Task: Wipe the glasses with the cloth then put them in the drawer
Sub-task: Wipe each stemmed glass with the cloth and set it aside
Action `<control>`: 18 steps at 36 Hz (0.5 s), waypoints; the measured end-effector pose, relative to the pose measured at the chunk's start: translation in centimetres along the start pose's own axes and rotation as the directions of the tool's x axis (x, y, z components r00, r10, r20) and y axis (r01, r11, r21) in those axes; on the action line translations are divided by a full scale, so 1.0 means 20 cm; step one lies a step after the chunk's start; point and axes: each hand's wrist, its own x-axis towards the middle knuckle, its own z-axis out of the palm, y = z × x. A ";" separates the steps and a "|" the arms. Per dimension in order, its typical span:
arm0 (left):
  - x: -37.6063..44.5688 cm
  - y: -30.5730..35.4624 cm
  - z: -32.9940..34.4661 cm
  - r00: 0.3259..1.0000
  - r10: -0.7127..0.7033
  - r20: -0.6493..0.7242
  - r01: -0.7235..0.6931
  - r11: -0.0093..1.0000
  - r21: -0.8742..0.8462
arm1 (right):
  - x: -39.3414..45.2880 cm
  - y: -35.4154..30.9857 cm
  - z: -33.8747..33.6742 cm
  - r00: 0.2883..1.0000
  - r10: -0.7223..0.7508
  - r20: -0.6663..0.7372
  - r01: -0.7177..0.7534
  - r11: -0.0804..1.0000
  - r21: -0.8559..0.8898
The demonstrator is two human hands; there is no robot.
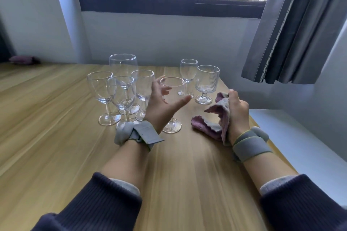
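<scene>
Gripping the cloth point(216, 118), the right hand point(237, 112) is rested on the table point(56, 137). The left hand point(161, 103) is spread open around a standing glass point(171, 90), seemingly untouched.

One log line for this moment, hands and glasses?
left hand: open, at nearest glass | right hand: grips cloth | stage: reaching, unwiped

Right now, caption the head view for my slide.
Left hand opens around a stemmed glass; right hand grips the cloth.
</scene>
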 end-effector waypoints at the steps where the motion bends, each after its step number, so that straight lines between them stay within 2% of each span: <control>1: 0.00 -0.03 0.00 1.000 -0.013 0.021 0.012 0.998 0.056 | 0.00 0.00 0.00 1.000 0.004 0.002 -0.004 1.000 0.008; 3: 0.00 -0.09 0.01 0.993 -0.089 0.074 0.074 0.980 0.185 | 0.01 0.01 0.00 1.000 0.011 0.007 -0.011 1.000 0.012; 5: -0.01 -0.14 0.01 0.972 -0.195 0.130 0.133 0.917 0.375 | 0.01 0.01 -0.01 1.000 0.020 0.006 -0.020 1.000 0.001; 8: -0.01 -0.17 0.02 0.951 -0.240 0.198 0.053 0.753 0.656 | 0.02 0.02 0.00 1.000 0.018 0.007 -0.018 1.000 0.006; 14: 0.01 -0.23 0.04 0.972 -0.141 0.187 -0.053 0.644 0.764 | 0.01 0.03 0.00 1.000 0.019 0.008 -0.019 1.000 -0.022; 16: 0.03 -0.25 0.03 0.987 -0.102 0.126 -0.039 0.605 0.795 | 0.01 0.02 0.00 1.000 0.012 0.021 -0.011 0.999 -0.039; 18: 0.04 -0.25 0.03 0.995 -0.081 0.066 -0.001 0.627 0.779 | 0.00 0.02 0.00 1.000 0.011 0.020 -0.010 0.998 -0.056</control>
